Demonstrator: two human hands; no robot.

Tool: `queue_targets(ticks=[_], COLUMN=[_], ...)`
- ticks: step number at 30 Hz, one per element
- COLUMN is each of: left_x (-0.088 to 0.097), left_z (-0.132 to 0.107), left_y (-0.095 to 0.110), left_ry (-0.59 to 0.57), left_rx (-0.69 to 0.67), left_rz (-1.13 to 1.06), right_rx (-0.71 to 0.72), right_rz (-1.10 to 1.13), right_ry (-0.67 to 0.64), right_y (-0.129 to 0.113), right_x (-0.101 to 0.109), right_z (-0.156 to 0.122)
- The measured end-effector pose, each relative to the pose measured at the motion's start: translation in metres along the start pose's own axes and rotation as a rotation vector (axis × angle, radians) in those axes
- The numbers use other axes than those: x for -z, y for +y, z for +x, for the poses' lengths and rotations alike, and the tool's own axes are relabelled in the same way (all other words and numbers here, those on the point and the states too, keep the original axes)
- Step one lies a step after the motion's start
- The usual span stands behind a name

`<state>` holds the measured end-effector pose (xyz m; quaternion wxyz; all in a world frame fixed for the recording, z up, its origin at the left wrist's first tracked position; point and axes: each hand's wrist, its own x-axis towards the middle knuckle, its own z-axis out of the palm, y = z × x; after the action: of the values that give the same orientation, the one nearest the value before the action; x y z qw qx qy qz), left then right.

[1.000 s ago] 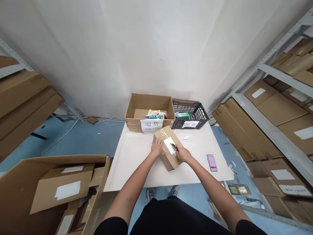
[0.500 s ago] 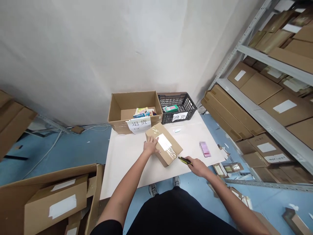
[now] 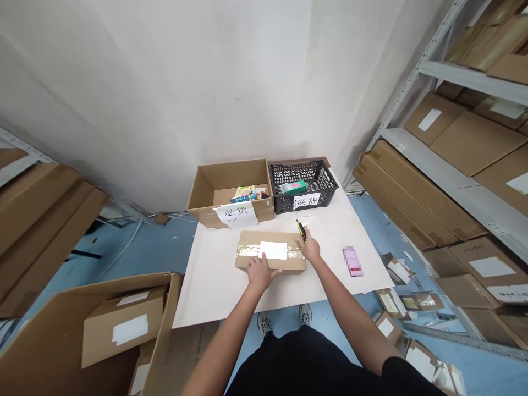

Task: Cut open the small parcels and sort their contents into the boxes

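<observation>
Tan cardboard parcel (image 3: 251, 240) on the white-topped table (image 3: 206, 286), lying lengthwise, left to right, seemingly for reach by both hands. Left hand (image 3: 259, 273) spread on the near edge, gripping nothing, probably for steadying. Right hand (image 3: 311, 248) curled around a yellow-and-black utility knife (image 3: 302, 230), at the parcel's right end, apparently leaving some fingers free for bracing. Shiny clear tape (image 3: 293, 251) along the top; blank-looking white label (image 3: 274, 249) at centre.

A closed cardboard parcel (image 3: 272, 236) lying crosswise on a white tabletop (image 3: 214, 280), clear tape (image 3: 249, 250) either side of its white label (image 3: 275, 250), a yellow-and-black box cutter (image 3: 302, 229) held aslant at its right end.
</observation>
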<state>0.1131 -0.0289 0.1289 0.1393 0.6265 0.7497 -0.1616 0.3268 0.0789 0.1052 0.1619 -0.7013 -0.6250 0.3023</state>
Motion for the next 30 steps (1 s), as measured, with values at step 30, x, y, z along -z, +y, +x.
queue_targets(ticks=[30], left_x=[-0.001], left_z=[0.044], left_y=[0.019], left_ry=[-0.025], left_rx=[-0.346], left_rz=[-0.103], right_rx=[-0.094], right_rz=[-0.113], right_ry=[-0.425], right_y=[0.057], right_x=[0.052], right_z=[-0.007])
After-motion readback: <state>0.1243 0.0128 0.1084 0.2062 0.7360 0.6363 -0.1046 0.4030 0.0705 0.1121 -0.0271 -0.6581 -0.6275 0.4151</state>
